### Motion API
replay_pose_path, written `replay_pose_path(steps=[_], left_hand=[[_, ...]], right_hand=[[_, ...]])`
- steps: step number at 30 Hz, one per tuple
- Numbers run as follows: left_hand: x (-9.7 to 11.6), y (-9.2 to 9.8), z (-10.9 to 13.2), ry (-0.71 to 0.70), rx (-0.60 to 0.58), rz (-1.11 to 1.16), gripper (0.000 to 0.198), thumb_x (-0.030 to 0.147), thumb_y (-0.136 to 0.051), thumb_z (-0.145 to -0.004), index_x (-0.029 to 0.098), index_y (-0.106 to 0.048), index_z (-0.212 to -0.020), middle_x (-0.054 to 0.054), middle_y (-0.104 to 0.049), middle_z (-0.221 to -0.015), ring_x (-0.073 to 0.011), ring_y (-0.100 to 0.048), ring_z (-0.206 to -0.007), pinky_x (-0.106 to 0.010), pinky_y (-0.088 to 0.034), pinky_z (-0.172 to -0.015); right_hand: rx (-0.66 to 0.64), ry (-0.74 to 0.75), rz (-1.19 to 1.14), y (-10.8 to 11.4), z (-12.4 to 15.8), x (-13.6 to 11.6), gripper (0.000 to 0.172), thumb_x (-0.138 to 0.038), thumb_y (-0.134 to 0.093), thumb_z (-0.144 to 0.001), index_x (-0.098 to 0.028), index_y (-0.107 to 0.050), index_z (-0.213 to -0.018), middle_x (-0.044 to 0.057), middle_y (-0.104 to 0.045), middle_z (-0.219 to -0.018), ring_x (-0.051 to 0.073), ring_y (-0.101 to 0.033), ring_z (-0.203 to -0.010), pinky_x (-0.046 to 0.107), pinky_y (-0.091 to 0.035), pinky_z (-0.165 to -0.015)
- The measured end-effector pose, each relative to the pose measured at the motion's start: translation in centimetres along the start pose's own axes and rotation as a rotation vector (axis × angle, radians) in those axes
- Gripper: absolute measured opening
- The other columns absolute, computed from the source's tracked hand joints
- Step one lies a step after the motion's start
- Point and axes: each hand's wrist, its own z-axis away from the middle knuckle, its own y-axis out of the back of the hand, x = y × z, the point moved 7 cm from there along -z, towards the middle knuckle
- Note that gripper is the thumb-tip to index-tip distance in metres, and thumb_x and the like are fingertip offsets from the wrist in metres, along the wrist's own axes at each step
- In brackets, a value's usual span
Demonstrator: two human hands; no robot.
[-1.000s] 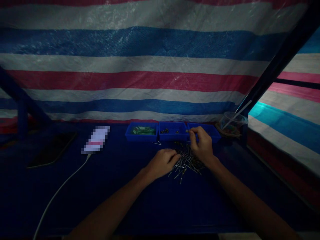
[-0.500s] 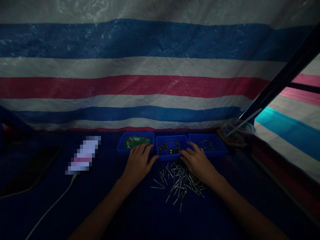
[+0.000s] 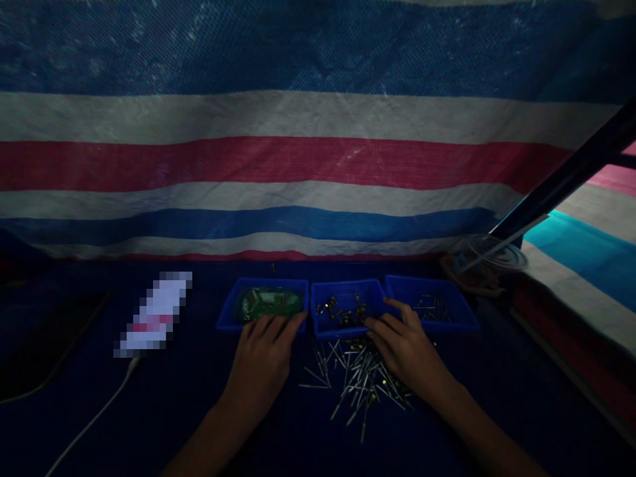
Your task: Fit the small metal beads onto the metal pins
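Note:
Three small blue trays stand side by side. My left hand is at the front rim of the left tray, its fingers hooked over the edge and the thumb by the right corner. That tray holds a green plastic bag of small parts. My right hand grips the front right corner of the middle tray, which contains several small brass-coloured fittings. One of its fingers reaches between this and the right tray, where thin metal pins lie. Dim light hides the exact finger contact.
A loose pile of thin metal rods lies in front of the middle tray. To the left are a blurred-out phone and its white cable. Coiled clear tubing sits at right. A striped tarp hangs behind.
The trays have come nearer to me, away from the tarp. A small part now shows behind the left tray. My left hand has shifted left along that tray's front.

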Motion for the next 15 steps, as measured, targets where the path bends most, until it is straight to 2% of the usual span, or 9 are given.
replay_pose_path(steps=[5,8,10,12,13,15], left_hand=[[-1.3,-0.2,-0.8,-0.004,-0.051,0.04,0.047,0.008,-0.046,-0.085,0.027,-0.054,-0.128,-0.006,-0.067,-0.105,-0.0272,-0.057,-0.098,-0.046,-0.046,-0.083],[-1.7,1.4,-2.4,-0.037,-0.105,0.203,0.032,0.023,-0.049,-0.088,0.026,-0.061,-0.118,-0.005,-0.066,-0.109,-0.0242,-0.057,-0.101,-0.044,-0.046,-0.089],[-2.5,3.1,-4.0,0.002,-0.12,0.337,0.026,0.033,-0.046,-0.09,0.025,-0.066,-0.105,-0.004,-0.066,-0.106,-0.0217,-0.059,-0.099,-0.04,-0.047,-0.088],[-4.1,4.2,-6.1,0.096,-0.138,0.455,0.033,0.039,-0.04,-0.091,0.023,-0.065,-0.106,-0.005,-0.067,-0.103,-0.0197,-0.062,-0.09,-0.034,-0.05,-0.078],[-4.9,4.2,-7.3,0.114,-0.169,0.479,0.034,0.04,-0.039,-0.091,0.022,-0.065,-0.105,-0.005,-0.068,-0.101,-0.0193,-0.063,-0.087,-0.032,-0.05,-0.075],[-6.7,2.9,-9.7,0.122,-0.267,0.433,0.035,0.041,-0.04,-0.09,0.02,-0.066,-0.1,-0.006,-0.069,-0.093,-0.0192,-0.063,-0.082,-0.03,-0.049,-0.072]], right_hand=[[0.013,-0.009,-0.007,0.1,-0.4,-0.2,0.023,-0.026,-0.052,-0.089,-0.023,-0.064,-0.108,0.008,-0.065,-0.089,0.034,-0.046,-0.115,0.051,-0.044,-0.087],[0.021,-0.009,-0.016,0.2,-0.7,-0.3,0.021,-0.026,-0.052,-0.089,-0.023,-0.065,-0.106,0.008,-0.065,-0.087,0.033,-0.045,-0.115,0.05,-0.043,-0.088],[0.021,-0.008,-0.025,0.2,-0.8,-0.3,0.021,-0.027,-0.052,-0.089,-0.023,-0.065,-0.106,0.007,-0.065,-0.088,0.033,-0.045,-0.116,0.05,-0.042,-0.088],[0.021,-0.016,-0.033,0.2,-0.9,-0.3,0.022,-0.027,-0.051,-0.09,-0.023,-0.065,-0.106,0.007,-0.066,-0.089,0.033,-0.044,-0.116,0.05,-0.042,-0.088],[0.019,-0.021,-0.037,0.2,-0.9,-0.3,0.022,-0.027,-0.05,-0.09,-0.022,-0.065,-0.106,0.007,-0.066,-0.089,0.033,-0.043,-0.116,0.049,-0.041,-0.087],[0.015,-0.03,-0.046,0.1,-1.0,-0.2,0.022,-0.028,-0.049,-0.091,-0.022,-0.065,-0.106,0.007,-0.066,-0.089,0.034,-0.042,-0.116,0.049,-0.041,-0.087]])
